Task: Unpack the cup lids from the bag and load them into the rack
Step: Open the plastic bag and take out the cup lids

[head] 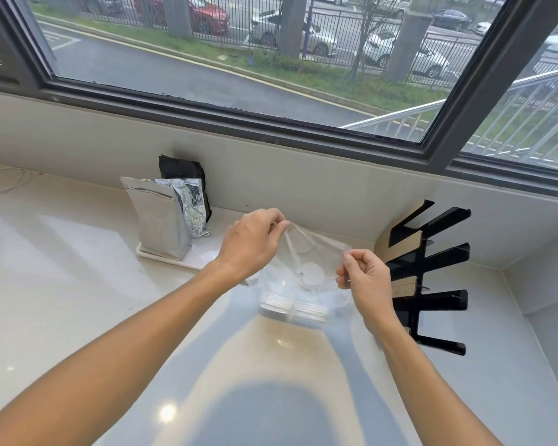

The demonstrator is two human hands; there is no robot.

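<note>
1. Here, the left hand (pixel 250 243) pinches the far top edge of a clear plastic bag (pixel 316 252), fingers curled tight on the film, and holds it up above the worktop (pixel 78 284).
2. The right hand (pixel 366 275) pinches the near corner of the same bag's mouth, thumb and fingers curled on the plastic, so the opening is stretched taut between the two hands.
3. Inside the bag, round translucent cup lids (pixel 308 276) show through the film; several lie loose and overlapping just below the hands.
4. At the bag's lower end, touching the worktop, sits a ribbed white stack (pixel 293 309); it is too blurred to tell whether these are more lids on edge.
5. Just right of the bag, the black rack (pixel 432 278) stands against the wall, its slanted arms fanning out away from the bag; pale card pieces sit between some of the arms nearest the bag.
6. Left of the bag, well apart from it, a silver foil pouch (pixel 158 217) stands upright on a white tray (pixel 174 259), with a crumpled foil bag and a black pouch (pixel 181 172) behind it.
7. Beyond the bag, above the wall, a dark-framed window (pixel 239 117) runs across the view.
</note>
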